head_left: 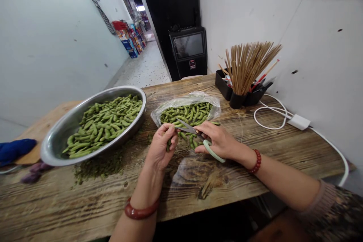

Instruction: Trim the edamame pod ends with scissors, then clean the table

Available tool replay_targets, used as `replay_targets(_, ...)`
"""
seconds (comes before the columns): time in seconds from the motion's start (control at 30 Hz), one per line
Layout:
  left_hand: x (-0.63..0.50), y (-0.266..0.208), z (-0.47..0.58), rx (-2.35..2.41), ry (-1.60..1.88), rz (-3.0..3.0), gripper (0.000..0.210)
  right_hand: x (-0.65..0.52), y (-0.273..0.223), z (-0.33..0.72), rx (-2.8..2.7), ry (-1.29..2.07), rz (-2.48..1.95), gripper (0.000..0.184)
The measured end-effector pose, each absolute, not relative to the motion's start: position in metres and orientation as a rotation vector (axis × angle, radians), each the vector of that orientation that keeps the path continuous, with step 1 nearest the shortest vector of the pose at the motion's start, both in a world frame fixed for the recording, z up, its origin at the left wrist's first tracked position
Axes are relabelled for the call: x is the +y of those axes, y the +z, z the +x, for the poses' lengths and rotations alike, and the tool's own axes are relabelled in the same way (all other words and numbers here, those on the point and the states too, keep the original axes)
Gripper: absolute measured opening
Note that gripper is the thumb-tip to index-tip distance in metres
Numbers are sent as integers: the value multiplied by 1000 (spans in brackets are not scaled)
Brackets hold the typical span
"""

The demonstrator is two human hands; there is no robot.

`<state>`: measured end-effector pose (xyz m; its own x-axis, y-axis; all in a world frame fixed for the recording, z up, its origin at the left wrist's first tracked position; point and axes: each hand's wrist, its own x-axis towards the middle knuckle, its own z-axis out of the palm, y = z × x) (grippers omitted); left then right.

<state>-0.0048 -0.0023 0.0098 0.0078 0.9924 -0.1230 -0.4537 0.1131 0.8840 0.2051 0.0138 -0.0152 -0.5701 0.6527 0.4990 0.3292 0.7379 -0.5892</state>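
Observation:
In my right hand (pixel 217 140) is a pair of scissors (pixel 210 150) with pale green handles, its blades parted and pointing left. My left hand (pixel 163 145) is closed around edamame pods, mostly hidden by the fingers, with its fingertips beside the lower blade. Just beyond both hands lies a clear plastic bag (pixel 217 106) full of green edamame pods (pixel 185 112). A few loose pods (pixel 193 141) rest on the table between the hands. To the left, a large metal basin (pixel 51 147) holds a heap of edamame pods (pixel 106 124).
Small green trimmings (pixel 99 168) lie under the basin's near edge. At the back right, a black organizer (pixel 224 85) holds many thin sticks (pixel 246 64) and pens. A white cable with an adapter (pixel 299 121) runs along the right wall. A blue cloth (pixel 17 151) sits far left.

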Motion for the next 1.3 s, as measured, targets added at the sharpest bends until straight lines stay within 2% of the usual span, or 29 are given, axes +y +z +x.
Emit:
replay_targets(0.3,-7,9,4,912,1240,794,26,13,-15,204,-2212,569,-727,56)
replay_targets(0.9,-5,10,1,956,1268,827,24,14,-13,205,-2205,537,-736,36)
replay_targets(1.17,1,22,-25,795,1460,567,12,28,-25,209,-2020,537,-815,40)
replay_targets(1.3,1,22,-33,792,1486,542,22,24,-23,208,-2023,577,-792,42)
